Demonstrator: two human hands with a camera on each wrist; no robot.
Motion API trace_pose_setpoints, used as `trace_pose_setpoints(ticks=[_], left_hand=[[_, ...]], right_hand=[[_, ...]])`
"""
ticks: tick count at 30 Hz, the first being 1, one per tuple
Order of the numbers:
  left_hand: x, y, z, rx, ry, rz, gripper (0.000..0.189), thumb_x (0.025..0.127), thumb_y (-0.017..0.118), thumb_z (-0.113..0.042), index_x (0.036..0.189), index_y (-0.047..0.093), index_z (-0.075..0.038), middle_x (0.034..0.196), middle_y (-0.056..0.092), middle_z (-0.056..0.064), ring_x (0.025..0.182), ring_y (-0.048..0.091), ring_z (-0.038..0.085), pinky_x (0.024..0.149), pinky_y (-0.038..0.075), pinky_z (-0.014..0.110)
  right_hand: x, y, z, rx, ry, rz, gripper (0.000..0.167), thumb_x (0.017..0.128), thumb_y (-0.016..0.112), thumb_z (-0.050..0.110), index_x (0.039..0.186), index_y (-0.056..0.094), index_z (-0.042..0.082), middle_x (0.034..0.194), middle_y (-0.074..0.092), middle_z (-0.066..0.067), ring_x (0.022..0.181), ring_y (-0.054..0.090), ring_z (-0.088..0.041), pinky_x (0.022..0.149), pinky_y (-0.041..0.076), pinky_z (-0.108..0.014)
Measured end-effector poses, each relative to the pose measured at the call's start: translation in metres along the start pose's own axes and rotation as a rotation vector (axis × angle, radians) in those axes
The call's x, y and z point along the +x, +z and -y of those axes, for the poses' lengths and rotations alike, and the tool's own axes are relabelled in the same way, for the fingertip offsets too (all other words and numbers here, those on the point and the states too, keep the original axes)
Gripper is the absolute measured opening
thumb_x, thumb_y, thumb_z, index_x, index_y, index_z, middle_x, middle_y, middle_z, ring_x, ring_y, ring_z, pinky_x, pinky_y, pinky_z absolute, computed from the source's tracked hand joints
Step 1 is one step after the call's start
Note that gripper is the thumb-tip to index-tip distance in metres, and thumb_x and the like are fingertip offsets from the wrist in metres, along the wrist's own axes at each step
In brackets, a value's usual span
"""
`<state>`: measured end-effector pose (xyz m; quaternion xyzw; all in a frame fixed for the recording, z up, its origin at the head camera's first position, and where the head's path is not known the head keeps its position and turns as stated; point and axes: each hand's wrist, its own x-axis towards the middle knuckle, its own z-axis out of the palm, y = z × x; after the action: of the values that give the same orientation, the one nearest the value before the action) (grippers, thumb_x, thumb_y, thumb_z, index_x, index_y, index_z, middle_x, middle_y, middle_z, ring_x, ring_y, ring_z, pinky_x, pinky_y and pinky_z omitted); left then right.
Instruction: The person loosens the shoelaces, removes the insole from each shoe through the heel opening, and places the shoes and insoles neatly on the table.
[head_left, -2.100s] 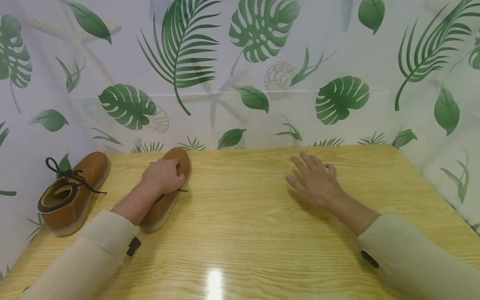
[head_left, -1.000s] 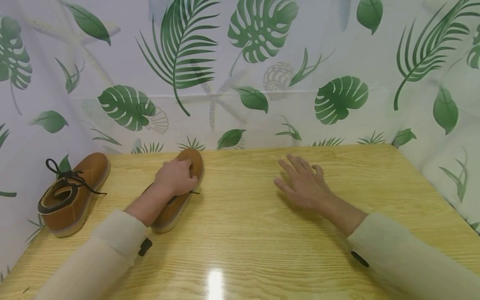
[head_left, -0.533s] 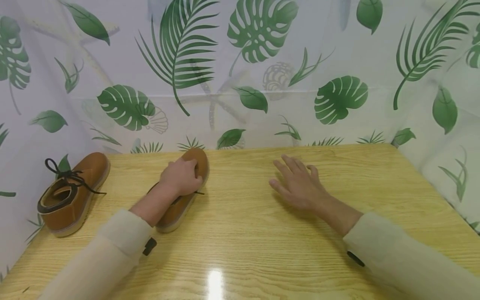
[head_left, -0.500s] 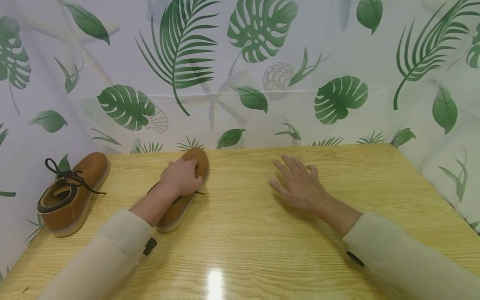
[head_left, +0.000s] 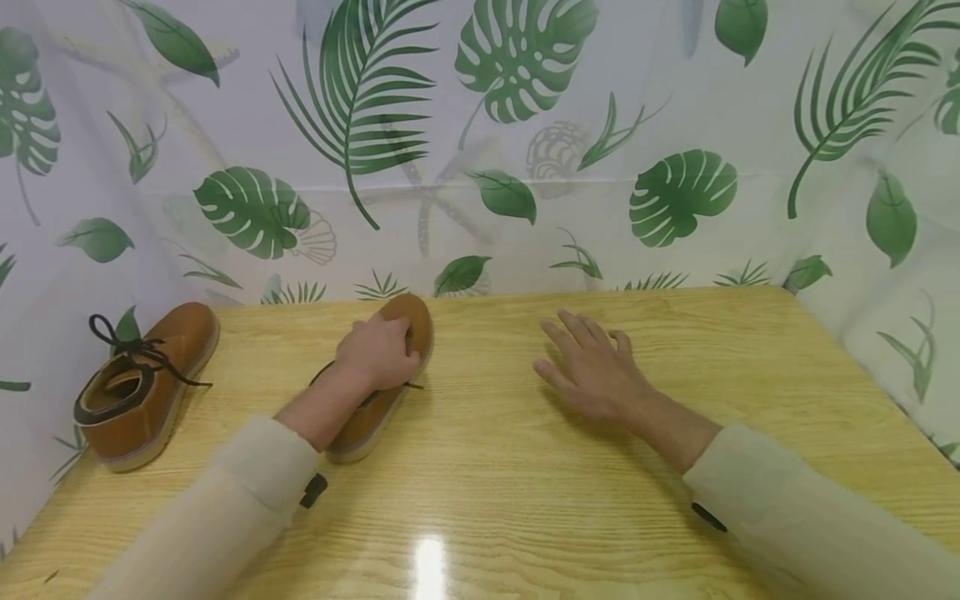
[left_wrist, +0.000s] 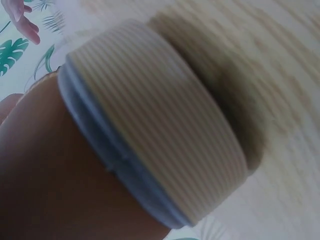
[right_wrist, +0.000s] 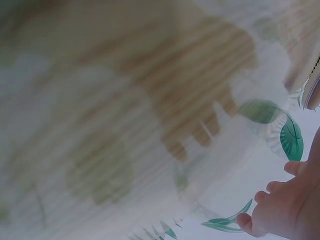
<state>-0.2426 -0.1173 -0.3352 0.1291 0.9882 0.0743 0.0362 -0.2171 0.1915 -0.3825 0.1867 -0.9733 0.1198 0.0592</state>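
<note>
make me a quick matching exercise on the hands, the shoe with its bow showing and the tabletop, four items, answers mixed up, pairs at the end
Column one
1. left hand
2. right hand
3. shoe with its bow showing
4. tabletop

Column two
A. yellowish, with a wood grain
B. gripping a brown shoe
C. near the left edge, with no hand on it
D. holding nothing, fingers apart

Pairs: 1-B, 2-D, 3-C, 4-A
</note>
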Motion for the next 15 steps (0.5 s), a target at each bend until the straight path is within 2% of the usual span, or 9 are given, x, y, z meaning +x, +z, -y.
trace_pose_setpoints(ticks=[7,15], left_hand=[[0.001,0.001,-0.008,0.007,0.003,0.02,0.055,0.092,0.051,-0.027,0.142,0.053,-0.004,0.131,0.06,0.025,0.115,0.057,0.053,0.084,0.054,0.059],[0.003,0.003,-0.018,0.002,0.012,0.029,0.053,0.094,0.052,-0.028,0.142,0.053,-0.006,0.133,0.059,0.023,0.117,0.055,0.052,0.085,0.054,0.058]], right_hand=[[0.002,0.0,0.006,0.003,0.0,-0.011,0.064,0.104,0.037,0.053,0.156,0.033,0.015,0.163,0.025,-0.014,0.149,0.025,-0.035,0.107,0.022,-0.07],[0.006,0.004,0.014,-0.011,-0.011,0.03,0.066,0.104,0.034,0.055,0.157,0.032,0.015,0.165,0.023,-0.013,0.15,0.023,-0.036,0.109,0.021,-0.07]])
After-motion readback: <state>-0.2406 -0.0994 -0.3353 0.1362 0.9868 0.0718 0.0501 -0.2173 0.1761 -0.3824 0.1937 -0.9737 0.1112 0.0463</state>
